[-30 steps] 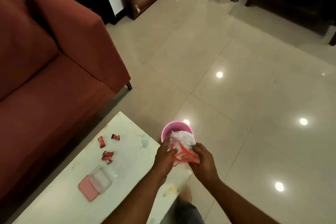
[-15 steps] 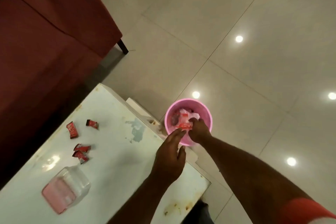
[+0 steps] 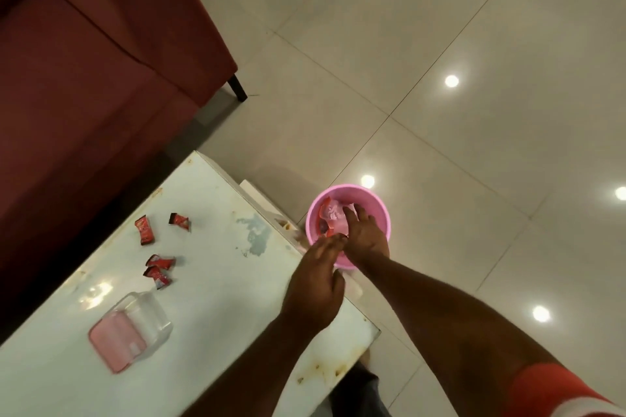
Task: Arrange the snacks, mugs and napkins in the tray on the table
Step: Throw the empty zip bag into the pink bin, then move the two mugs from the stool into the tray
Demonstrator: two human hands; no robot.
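Head view: right hand (image 3: 366, 234) down in the pink bin (image 3: 381, 210), left hand (image 3: 316, 281) hovering at the table corner.

Right fingers spread and pressed onto crumpled clear-and-red plastic wrapping (image 3: 330, 218) inside the bin, just off the white table (image 3: 210, 281) edge; no pinch visible. Left fingers loosely extended, holding nothing, tips over the bin's near rim. Four red snack packets (image 3: 146, 230) scattered on the table's far-left part, well apart from both hands, nearer the left one, long axes pointing differently. Clear jar with pink lid (image 3: 130, 332) on its side near those packets. Bare tabletop between left hand and packets, so likely an unobstructed reach; red sofa (image 3: 84, 78) beyond the far edge. No tray, mugs or napkins in sight.
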